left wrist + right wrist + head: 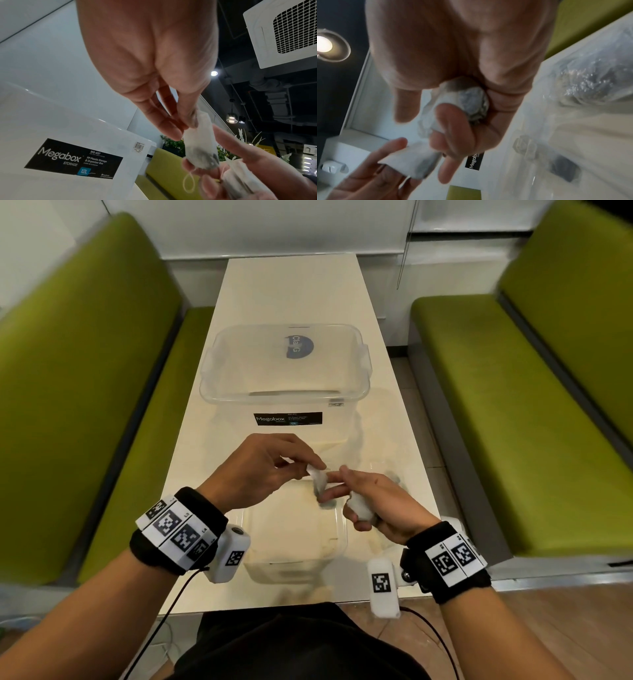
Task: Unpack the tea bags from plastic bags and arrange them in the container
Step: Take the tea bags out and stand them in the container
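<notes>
Fingers (317, 462) pinch a tea bag (320, 482) above the white table (291, 289).

Tea bag (318, 481) white, grey-dark contents showing through. Clear storage box (286, 395) with black label (288, 418), white lettering, small blue patch. Blue round logo (298, 346) seen through the box. Benches (507, 419) olive green. Table (291, 289) cream. Wristbands (178, 529) black, with black-and-white square-code tags.

The head view looks steeply down from above the near table (291, 289) end. Both wrist views look upward, very close under each palm, sharing the Megabox label (73, 159).
</notes>
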Demonstrator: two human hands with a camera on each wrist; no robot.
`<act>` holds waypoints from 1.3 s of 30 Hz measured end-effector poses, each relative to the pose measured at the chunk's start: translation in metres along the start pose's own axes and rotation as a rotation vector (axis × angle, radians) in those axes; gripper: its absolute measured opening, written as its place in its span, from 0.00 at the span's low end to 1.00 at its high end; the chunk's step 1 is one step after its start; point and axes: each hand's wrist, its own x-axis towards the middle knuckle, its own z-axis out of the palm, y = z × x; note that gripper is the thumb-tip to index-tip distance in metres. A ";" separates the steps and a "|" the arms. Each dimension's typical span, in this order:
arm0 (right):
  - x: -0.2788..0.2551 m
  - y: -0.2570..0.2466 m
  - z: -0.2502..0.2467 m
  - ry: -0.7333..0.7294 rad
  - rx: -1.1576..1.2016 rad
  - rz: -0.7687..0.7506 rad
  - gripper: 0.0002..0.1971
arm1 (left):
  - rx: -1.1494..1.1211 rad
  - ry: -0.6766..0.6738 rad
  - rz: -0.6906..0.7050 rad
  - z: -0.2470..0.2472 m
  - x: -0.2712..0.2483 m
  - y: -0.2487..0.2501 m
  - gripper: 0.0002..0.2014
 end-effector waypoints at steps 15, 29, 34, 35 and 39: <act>0.004 0.002 0.000 0.131 -0.082 -0.120 0.16 | -0.153 -0.091 -0.140 0.002 0.002 0.003 0.11; 0.007 0.019 -0.010 0.314 -0.174 -0.052 0.12 | 0.166 0.010 -0.256 0.015 0.025 -0.005 0.06; 0.001 0.021 -0.028 0.420 0.035 0.046 0.15 | 0.515 -0.177 -0.240 0.030 0.036 -0.022 0.09; -0.001 0.020 -0.031 0.425 0.106 0.062 0.17 | 0.553 -0.212 -0.245 0.036 0.038 -0.028 0.09; -0.005 0.016 -0.038 0.423 0.298 0.100 0.16 | 0.632 -0.331 -0.244 0.063 0.047 -0.053 0.08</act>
